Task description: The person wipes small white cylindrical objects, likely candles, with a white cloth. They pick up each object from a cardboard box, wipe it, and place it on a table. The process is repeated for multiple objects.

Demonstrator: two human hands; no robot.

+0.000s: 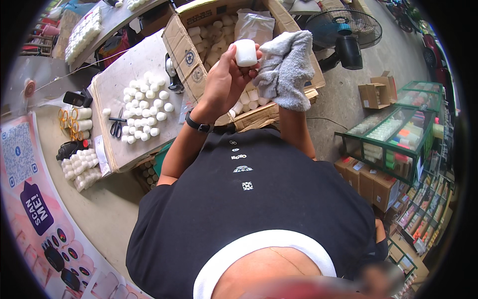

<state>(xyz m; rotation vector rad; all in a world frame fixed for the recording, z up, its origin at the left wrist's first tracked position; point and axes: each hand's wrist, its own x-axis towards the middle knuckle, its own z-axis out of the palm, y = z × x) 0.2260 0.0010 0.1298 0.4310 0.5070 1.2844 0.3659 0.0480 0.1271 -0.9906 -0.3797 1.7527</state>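
My left hand (224, 74), with a black watch on its wrist, is closed around a short white cylinder (246, 53) with rounded edges. It holds the cylinder up over an open cardboard box (174, 47). Beside it, a grey towelling cloth (288, 70) wraps my right hand, hiding the fingers; one edge of the cloth comes close to the cylinder. Many similar white cylinders (209, 42) fill the box, along with a clear plastic bag (253, 26).
To the left, a table (112, 149) bears several small white pieces (144, 107) and scissors (116, 124). Wrapped white packs (80, 169) stand beyond its left edge. A black fan (348, 50) is at the far right, near a small carton (376, 94) and a green-framed display case (393, 129).
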